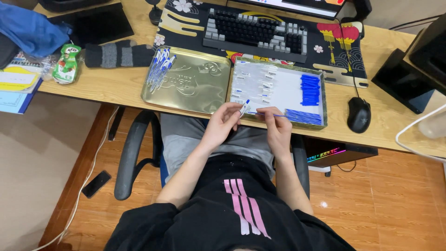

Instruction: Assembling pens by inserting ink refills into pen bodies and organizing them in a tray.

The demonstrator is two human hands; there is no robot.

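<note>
Where the desk [116, 86] meets the lap, two tins are set side by side: a gold lid [186, 80] with embossed script, bearing a bundle of pens [160, 67] at its left end, and a tray [278, 90] holding clear barrels [253, 83] at left and blue refills [310, 89] at right. A green pouch [66, 64] is seen far left. A pen barrel [244, 108] is pinched between the left hand [222, 124] fingertips. A thin blue refill [267, 114] is pinched by the right hand [276, 126], just before the tray's near edge.
</note>
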